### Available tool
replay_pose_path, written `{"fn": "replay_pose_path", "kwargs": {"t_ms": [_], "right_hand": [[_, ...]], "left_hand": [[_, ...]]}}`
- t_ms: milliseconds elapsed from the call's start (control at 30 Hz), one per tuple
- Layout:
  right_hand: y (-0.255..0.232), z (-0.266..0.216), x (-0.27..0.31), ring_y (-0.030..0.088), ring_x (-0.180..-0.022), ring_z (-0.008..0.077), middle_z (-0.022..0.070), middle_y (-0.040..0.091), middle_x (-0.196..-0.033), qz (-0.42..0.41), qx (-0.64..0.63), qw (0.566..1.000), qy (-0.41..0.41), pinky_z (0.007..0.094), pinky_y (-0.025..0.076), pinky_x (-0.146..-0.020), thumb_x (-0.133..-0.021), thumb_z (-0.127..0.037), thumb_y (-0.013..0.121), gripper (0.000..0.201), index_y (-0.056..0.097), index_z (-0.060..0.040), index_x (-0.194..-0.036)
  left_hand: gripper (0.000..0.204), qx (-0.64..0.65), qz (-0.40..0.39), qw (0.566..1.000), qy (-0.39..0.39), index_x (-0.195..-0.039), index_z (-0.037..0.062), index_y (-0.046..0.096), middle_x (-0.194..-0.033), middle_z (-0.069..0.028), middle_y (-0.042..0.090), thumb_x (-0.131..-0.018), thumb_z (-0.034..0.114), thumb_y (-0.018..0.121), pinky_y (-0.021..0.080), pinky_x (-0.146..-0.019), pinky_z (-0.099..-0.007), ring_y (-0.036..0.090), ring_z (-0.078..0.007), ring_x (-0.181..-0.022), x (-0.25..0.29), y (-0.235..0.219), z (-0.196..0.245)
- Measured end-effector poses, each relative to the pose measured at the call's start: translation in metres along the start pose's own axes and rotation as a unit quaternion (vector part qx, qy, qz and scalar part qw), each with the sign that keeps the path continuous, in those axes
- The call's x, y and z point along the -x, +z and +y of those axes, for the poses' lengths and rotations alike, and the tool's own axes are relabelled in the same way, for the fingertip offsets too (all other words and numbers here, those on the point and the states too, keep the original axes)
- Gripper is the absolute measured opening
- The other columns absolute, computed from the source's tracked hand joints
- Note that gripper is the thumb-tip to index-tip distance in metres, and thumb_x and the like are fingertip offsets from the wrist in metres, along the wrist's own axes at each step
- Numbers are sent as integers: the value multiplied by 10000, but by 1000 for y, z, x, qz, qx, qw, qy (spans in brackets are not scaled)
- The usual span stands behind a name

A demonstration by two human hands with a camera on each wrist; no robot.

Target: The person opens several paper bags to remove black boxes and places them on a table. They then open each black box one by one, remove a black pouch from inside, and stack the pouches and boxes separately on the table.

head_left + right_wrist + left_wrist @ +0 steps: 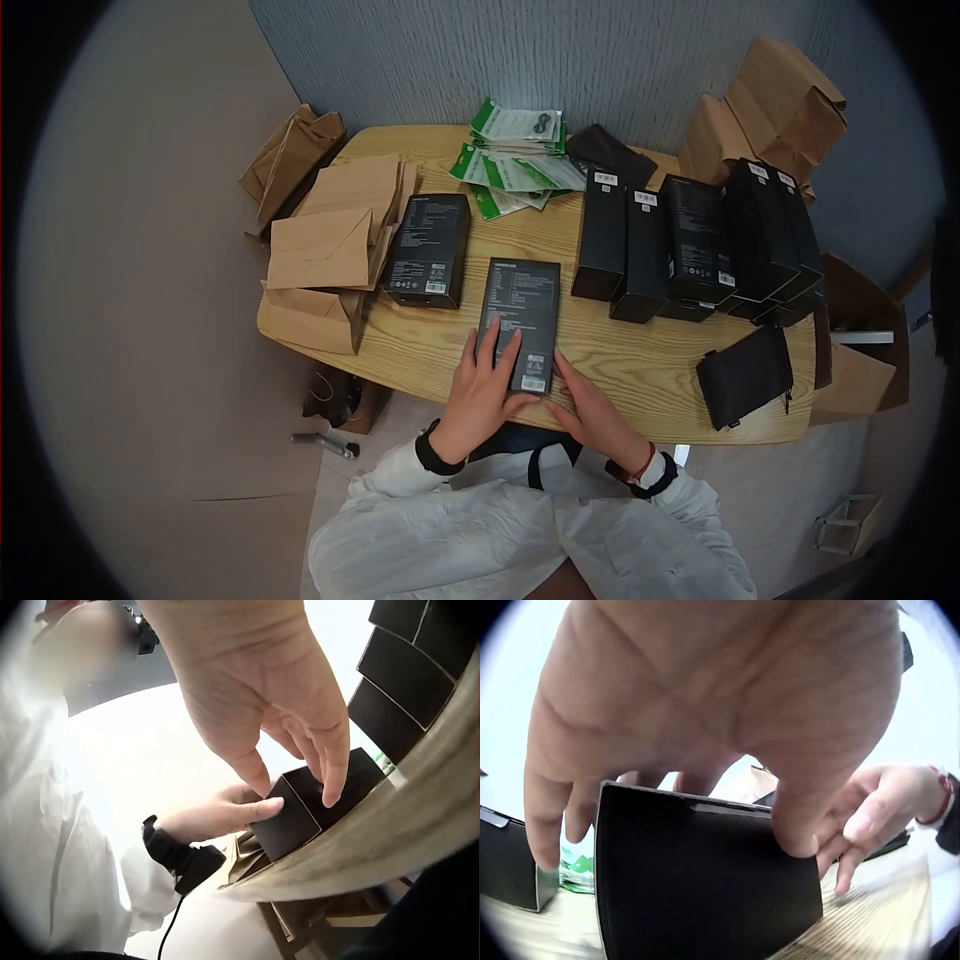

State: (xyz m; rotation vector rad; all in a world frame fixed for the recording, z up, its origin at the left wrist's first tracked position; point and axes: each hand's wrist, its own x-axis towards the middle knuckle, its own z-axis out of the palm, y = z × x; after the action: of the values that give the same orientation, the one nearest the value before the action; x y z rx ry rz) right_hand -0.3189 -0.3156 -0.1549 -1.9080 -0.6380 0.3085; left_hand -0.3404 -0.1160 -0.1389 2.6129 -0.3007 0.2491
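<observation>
Paper bags [322, 245] at far left, side box [430, 245] next to them. Left hand [480, 395] over centre box [524, 288] — fingers straight, spread on top face. Centre box flat near table [640, 360] front, green packets [518, 168] behind. Right hand [598, 415] at its right side, fingers extended — stacked boxes [700, 240], pouch [748, 375] further right.

Green-and-white packets [520, 172] lie on the table [625, 370] before a blue-grey wall [590, 70].
</observation>
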Motion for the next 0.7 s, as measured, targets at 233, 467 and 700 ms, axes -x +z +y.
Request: {"fn": "replay_pose_path", "kwargs": {"t_ms": [233,467,700], "right_hand": [[-19,-1,2,472,-1199,369,226,460,-1316,12,95,993,-71,379,419,-979,-842,-59,636,643,332,-18,-1407],[-59,-2,27,506,-1133,359,212,488,-1248,95,104,989,-37,367,430,-956,-820,-6,632,584,403,-17,-1357],[-81,-6,20,432,-1189,375,184,354,-1377,250,175,952,13,392,412,-964,-783,13,653,623,437,-88,-1359]], "left_hand": [[694,-102,18,994,32,-1360,21,409,-1396,-172,409,-766,207,716,268,-1102,-460,361,-341,-1317,-40,-7,-36],[663,-183,53,981,31,-1356,-12,390,-1391,-196,408,-791,165,689,251,-1104,-481,376,-360,-1304,-71,-7,-64],[656,0,30,993,117,-1418,107,342,-1443,-237,301,-844,136,656,341,-1041,-476,351,-439,-1290,-112,-26,23]]}}
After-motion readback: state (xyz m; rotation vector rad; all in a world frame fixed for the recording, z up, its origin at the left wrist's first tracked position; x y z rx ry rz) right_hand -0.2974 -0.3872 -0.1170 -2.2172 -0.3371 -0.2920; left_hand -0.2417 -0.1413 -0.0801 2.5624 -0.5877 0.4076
